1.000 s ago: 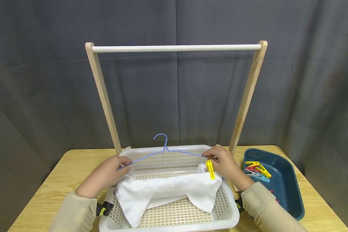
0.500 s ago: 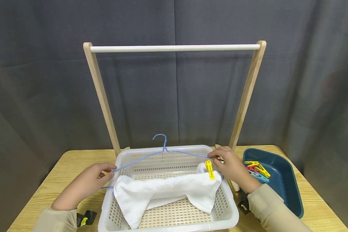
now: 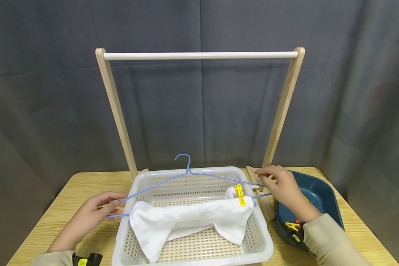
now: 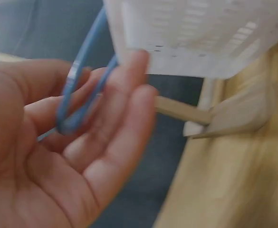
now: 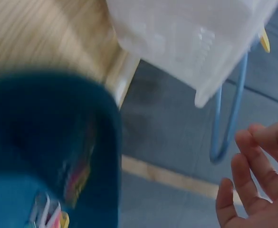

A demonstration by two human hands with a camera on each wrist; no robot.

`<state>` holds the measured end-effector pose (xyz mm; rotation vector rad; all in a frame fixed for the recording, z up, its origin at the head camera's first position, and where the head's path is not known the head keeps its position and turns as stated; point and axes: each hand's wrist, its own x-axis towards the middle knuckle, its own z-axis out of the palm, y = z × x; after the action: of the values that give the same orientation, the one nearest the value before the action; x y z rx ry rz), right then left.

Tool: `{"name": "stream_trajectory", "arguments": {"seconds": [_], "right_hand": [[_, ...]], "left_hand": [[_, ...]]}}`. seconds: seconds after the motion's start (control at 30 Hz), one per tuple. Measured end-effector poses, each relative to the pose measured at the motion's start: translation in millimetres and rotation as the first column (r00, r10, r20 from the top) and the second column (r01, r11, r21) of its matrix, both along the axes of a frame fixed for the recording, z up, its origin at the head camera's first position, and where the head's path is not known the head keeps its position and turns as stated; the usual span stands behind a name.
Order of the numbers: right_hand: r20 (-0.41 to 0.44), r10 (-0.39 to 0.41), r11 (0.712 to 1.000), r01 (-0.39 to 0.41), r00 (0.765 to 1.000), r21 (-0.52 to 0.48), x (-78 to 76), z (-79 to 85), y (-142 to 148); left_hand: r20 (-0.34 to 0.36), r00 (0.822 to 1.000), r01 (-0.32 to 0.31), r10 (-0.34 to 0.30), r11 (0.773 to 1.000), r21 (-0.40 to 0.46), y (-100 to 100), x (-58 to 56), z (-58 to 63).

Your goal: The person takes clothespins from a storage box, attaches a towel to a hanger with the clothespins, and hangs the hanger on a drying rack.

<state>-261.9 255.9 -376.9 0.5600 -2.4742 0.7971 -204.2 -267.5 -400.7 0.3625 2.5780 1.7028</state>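
A blue wire clothes hanger (image 3: 163, 182) leans in the white plastic basket (image 3: 270, 244), hook upward. Over its lower bar hangs a white cloth (image 3: 193, 213), with a yellow clothespin (image 3: 240, 195) clipped near the cloth's right end. My left hand (image 3: 92, 215) is around the hanger's left end, fingers loosely bent; in the left wrist view the bent wire (image 4: 68, 126) passes between thumb and fingers. My right hand (image 3: 282, 188) is beside the hanger's right end, fingers relaxed. The right wrist view shows a gap between the wire end (image 5: 219, 154) and those fingertips.
A wooden rack with a white rod (image 3: 201, 55) stands behind the basket. At the right is a dark teal tub (image 3: 324, 190) holding several clothespins (image 3: 293, 226), partly hidden by my right arm. The table (image 3: 96, 186) is wooden, with a grey curtain (image 3: 159, 111) behind.
Both hands have slid outward along the hanger to its ends, left hand to the left and right hand to the right, with fingers loosening. Hanger, cloth and yellow clothespin have hardly moved.
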Motion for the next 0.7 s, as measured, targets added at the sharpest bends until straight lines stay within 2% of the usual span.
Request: {"name": "stream_trajectory", "arguments": {"seconds": [0.07, 0.17, 0.33, 0.43, 0.6, 0.63, 0.7], "right_hand": [[0.029, -0.016, 1.0, 0.017, 0.999, -0.008, 0.9, 3.8, 5], [0.077, -0.044, 0.999, 0.046, 0.996, -0.025, 1.9, 7.8, 13], [0.146, -0.062, 0.997, 0.07, 0.987, -0.045, 2.4, 10.4, 22], [0.187, -0.066, 0.995, 0.077, 0.98, -0.055, 1.2, 10.9, 27], [0.264, -0.086, 0.993, 0.103, 0.961, -0.051, -4.1, 11.3, 37], [0.278, -0.093, 0.993, 0.11, 0.956, -0.046, -5.2, 11.5, 39], [0.307, -0.101, 0.992, 0.118, 0.946, -0.037, -7.0, 12.1, 42]], "left_hand": [[0.031, 0.998, -0.053, 0.05, 0.992, 0.111, 0, 1.1, -8.2], [0.055, 0.994, -0.11, 0.099, 0.96, 0.257, 3, 2.5, -19.8], [0.059, 0.986, -0.169, 0.158, 0.911, 0.376, 14, 5.0, -34.4], [0.051, 0.988, -0.153, 0.146, 0.879, 0.451, 22, 5.4, -41.9], [0.023, 0.996, -0.08, 0.083, 0.792, 0.605, 36, 6.0, -51.4], [0.021, 0.997, -0.074, 0.077, 0.782, 0.619, 38, 6.1, -52.5], [0.024, 0.996, -0.082, 0.086, 0.78, 0.621, 44, 6.7, -54.0]]}}
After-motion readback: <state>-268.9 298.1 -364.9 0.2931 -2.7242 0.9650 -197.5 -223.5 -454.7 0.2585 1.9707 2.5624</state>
